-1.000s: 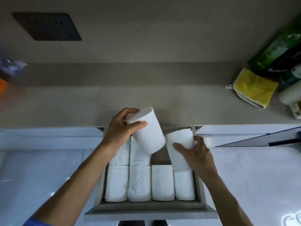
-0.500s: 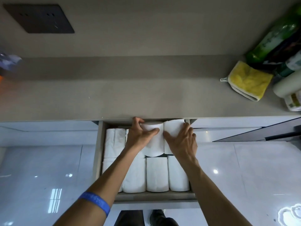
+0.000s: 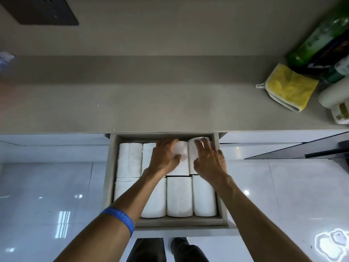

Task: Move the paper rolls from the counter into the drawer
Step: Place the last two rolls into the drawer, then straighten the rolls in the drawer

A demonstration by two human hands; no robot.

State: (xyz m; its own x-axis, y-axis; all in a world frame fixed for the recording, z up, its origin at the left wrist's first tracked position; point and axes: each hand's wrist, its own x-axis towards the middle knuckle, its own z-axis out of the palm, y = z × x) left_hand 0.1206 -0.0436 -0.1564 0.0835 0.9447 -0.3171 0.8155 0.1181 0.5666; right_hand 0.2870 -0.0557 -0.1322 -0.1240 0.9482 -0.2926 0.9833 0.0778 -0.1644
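Note:
The open drawer [image 3: 111, 167] under the counter [image 3: 151, 103] holds several white paper rolls lying in two rows, such as a front-row roll [image 3: 179, 197] and a back-left roll [image 3: 129, 159]. My left hand [image 3: 163, 159] lies over a back-row roll [image 3: 182, 163], with fingers across its top and the thumb on its side. My right hand [image 3: 209, 161] hovers on the back-right roll [image 3: 191, 154], fingers spread and slightly blurred. No paper roll shows on the counter's bare middle.
A folded yellow cloth [image 3: 289, 87], a green bottle [image 3: 317, 40] and a white bottle [image 3: 334, 93] crowd the counter's right end. A black socket plate [image 3: 41, 12] is on the wall. A dark open door edge [image 3: 302, 150] juts out at right. Glossy floor lies below.
Both hands carried a roll each down from above the drawer into the back row. The rolls now lie flat there, and my right hand's fingers have spread off its roll.

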